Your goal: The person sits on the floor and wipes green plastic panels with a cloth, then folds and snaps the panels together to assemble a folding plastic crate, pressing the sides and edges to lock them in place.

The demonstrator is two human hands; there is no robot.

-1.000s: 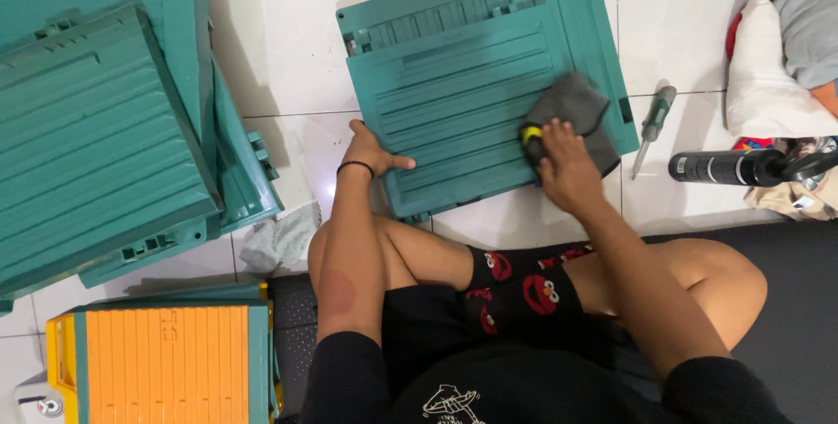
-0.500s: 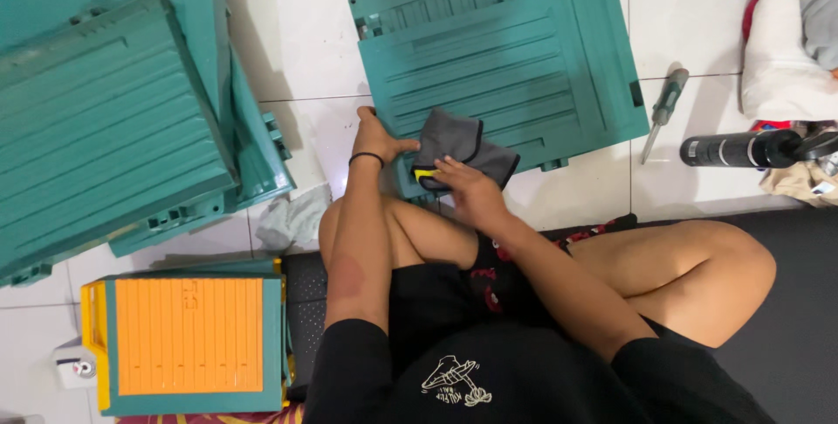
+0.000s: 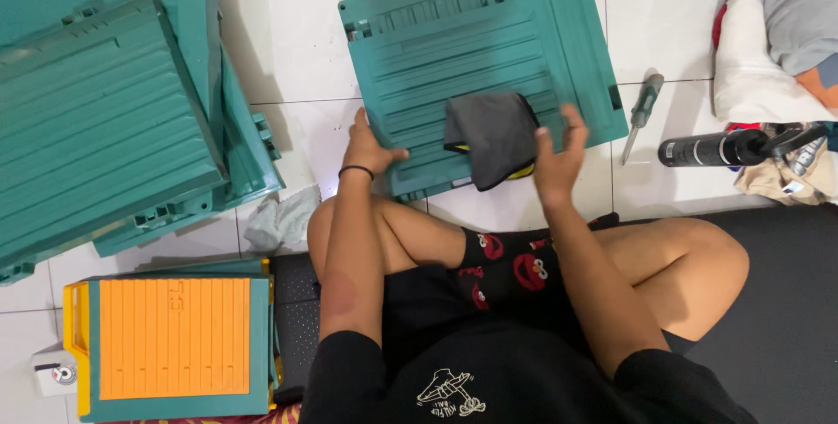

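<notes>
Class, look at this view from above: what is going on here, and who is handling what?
A person sits cross-legged on a tiled floor. The left hand steadies the near edge of a teal ribbed plastic panel, while the right hand holds a dark grey cloth above it. More teal panels are stacked on the left, and a screwdriver and a black spray can lie to the right.

Cloth [image 3: 489,137] on ribbed panel [image 3: 489,48], stacked panels [image 3: 105,110] left, screwdriver [image 3: 643,110] and spray can [image 3: 707,150] right
</notes>
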